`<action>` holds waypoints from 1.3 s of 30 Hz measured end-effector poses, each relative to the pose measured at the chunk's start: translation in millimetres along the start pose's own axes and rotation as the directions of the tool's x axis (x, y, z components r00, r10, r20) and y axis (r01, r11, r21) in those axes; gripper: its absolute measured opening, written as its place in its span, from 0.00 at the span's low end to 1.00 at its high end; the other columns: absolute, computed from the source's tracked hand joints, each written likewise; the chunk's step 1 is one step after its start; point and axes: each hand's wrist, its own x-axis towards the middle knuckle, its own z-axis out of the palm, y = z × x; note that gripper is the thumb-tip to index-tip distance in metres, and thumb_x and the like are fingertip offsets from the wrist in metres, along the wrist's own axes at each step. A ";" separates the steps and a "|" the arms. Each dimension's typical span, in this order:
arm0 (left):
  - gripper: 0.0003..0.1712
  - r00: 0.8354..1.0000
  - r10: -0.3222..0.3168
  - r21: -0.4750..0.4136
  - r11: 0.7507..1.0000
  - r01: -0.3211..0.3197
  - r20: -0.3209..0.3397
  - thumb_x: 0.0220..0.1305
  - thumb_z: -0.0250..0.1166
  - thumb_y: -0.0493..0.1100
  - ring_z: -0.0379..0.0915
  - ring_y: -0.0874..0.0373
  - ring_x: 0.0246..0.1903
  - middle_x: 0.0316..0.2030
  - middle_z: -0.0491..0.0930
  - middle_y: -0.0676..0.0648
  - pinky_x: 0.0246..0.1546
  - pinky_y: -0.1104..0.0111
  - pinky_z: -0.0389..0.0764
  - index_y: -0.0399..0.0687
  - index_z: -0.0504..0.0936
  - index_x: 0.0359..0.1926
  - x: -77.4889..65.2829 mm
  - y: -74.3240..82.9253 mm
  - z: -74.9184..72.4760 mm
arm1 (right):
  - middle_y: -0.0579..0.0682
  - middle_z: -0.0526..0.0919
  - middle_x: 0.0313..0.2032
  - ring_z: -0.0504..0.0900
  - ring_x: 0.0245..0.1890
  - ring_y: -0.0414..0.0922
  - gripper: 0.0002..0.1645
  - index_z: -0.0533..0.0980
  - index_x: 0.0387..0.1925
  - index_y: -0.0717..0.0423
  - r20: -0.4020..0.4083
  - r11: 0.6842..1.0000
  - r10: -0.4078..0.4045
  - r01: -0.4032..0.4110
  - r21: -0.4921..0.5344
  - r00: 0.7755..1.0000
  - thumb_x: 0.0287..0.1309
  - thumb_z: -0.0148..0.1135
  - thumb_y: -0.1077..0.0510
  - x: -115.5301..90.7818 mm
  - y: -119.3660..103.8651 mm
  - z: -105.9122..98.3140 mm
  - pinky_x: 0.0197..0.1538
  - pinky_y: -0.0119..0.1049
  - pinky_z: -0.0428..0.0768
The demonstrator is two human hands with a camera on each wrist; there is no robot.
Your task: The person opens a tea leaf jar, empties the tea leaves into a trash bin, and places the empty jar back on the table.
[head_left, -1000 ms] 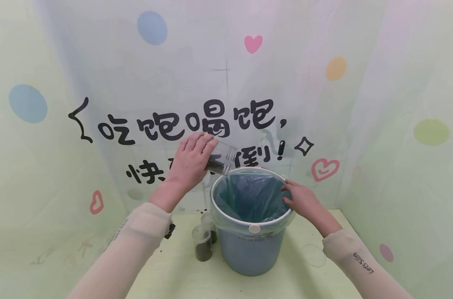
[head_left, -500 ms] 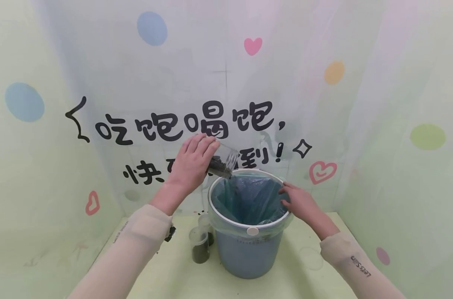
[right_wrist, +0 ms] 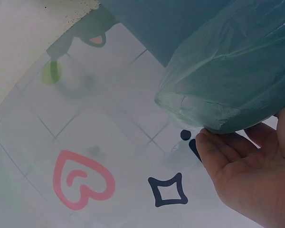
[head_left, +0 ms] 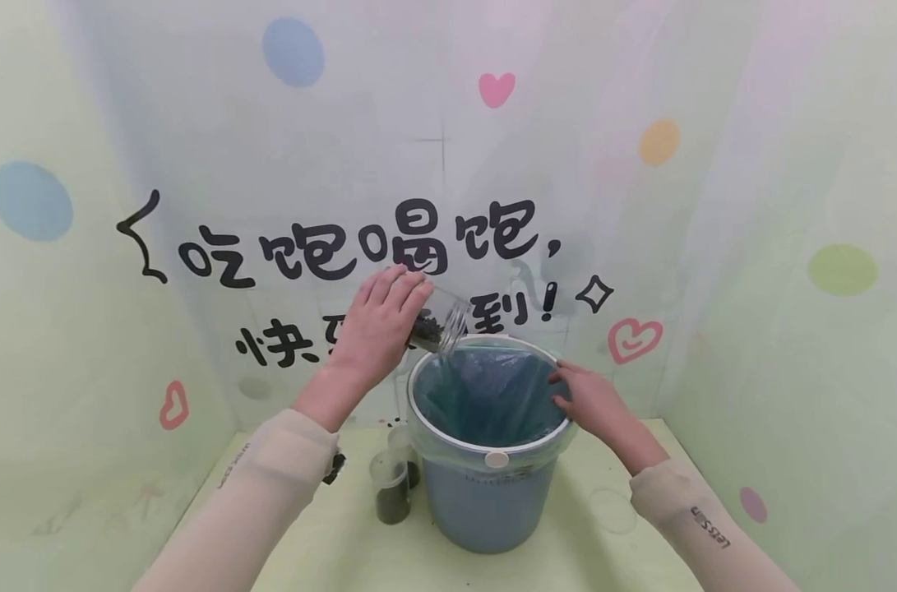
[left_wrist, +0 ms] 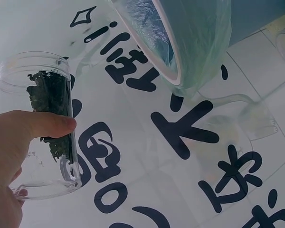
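Observation:
My left hand grips a clear, wide-mouthed jar, tilted with its mouth toward the bin at the left of the rim. Dark, flaky dry bits lie along the jar's lower side; in the left wrist view my thumb presses across the glass. Below stands a blue trash bin with a white rim and a translucent green bag lining it. My right hand holds the bin's right rim over the folded-down bag, its fingertips under the bag in the right wrist view.
Left of the bin stand two clear jars, the front one partly filled with dark stuff, the other half hidden behind it. A faint clear ring lies to the right on the pale table. A lettered wall rises behind.
The dark bits slid toward the jar's mouth half a second ago and now sit farther back inside. The jar stays over the bin's left rim; the right hand keeps its place. The view shifted slightly.

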 end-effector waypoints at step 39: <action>0.36 0.992 0.103 0.139 0.984 -0.113 0.075 0.56 0.67 0.28 0.62 0.47 0.70 0.66 0.71 0.47 0.74 0.56 0.63 0.52 0.69 0.65 13.4 11.8 -5.4 | 0.68 0.71 0.67 0.78 0.58 0.65 0.15 0.80 0.49 0.61 0.026 1.000 0.022 -0.022 0.008 0.999 0.60 0.66 0.61 1.1 -1.3 -0.5 0.61 0.58 0.77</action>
